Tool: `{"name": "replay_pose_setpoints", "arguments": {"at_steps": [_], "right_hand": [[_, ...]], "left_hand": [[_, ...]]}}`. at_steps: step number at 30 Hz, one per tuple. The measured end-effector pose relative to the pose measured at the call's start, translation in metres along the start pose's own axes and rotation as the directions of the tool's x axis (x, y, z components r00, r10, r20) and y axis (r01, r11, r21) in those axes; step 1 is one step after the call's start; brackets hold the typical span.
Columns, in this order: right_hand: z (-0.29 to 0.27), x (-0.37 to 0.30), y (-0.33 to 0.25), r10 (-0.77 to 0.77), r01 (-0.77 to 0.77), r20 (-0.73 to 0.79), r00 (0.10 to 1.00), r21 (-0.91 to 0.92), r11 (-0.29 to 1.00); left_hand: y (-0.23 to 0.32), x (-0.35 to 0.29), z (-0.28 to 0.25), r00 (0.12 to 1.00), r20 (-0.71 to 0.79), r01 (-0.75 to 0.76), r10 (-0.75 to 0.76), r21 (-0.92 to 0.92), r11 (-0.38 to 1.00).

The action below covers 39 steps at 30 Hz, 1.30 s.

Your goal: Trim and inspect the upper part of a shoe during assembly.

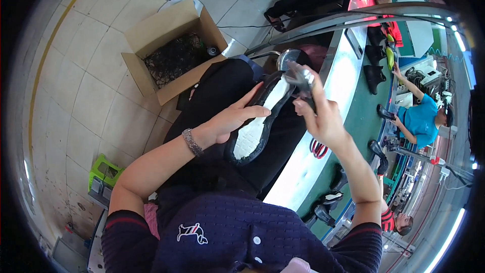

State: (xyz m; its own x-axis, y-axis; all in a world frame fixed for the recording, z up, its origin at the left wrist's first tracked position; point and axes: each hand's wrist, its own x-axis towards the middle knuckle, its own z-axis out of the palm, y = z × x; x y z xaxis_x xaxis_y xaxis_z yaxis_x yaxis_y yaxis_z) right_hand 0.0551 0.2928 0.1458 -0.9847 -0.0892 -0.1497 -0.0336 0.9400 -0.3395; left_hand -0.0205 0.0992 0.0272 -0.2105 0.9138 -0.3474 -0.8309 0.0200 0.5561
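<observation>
A black shoe (252,135) lies sole side up over my lap, its white underside showing inside a dark rim. My left hand (230,120) grips the shoe along its side, the thumb pressed on the white underside. In my right hand (326,116) is a metal hand tool that looks like pincers (302,80). Its head meets the far end of the shoe; motion blurs it, so I cannot tell whether its jaws bite the edge.
An open cardboard box (184,77) with tangled black scraps stands on the tiled floor at left. To my right run a white ledge (303,172) with a red-and-black looped item (318,148) and a green conveyor (361,116) carrying several black shoes. A teal-shirted person (422,119) works across it.
</observation>
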Motion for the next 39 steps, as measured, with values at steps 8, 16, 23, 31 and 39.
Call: {"name": "replay_pose_setpoints", "arguments": {"at_steps": [8, 16, 23, 31, 39], "right_hand": [[0.000, -0.003, -0.013, 0.111, -0.114, 0.036, 0.993, 0.070, 0.991], [-0.007, -0.003, -0.014, -0.041, 0.044, 0.074, 0.996, -0.038, 0.998], [0.004, -0.013, -0.016, 0.075, -0.010, 0.298, 0.952, -0.213, 0.977], [0.009, -0.015, -0.029, 0.133, -0.126, 0.342, 0.930, -0.042, 0.991], [0.020, -0.027, -0.038, 0.154, -0.126, 0.260, 0.953, -0.119, 0.985]], "left_hand": [[0.000, 0.000, -0.005, 1.000, 0.009, 0.029, -0.029, -0.013, 0.999], [0.009, -0.005, -0.005, 0.993, 0.034, 0.111, -0.110, -0.003, 0.994], [0.005, 0.000, -0.010, 0.996, 0.056, 0.067, -0.069, 0.031, 0.997], [0.003, -0.004, -0.010, 0.990, 0.136, 0.038, -0.045, 0.058, 0.998], [-0.036, -0.012, -0.019, 0.988, 0.140, -0.045, 0.066, -0.147, 0.988]]}}
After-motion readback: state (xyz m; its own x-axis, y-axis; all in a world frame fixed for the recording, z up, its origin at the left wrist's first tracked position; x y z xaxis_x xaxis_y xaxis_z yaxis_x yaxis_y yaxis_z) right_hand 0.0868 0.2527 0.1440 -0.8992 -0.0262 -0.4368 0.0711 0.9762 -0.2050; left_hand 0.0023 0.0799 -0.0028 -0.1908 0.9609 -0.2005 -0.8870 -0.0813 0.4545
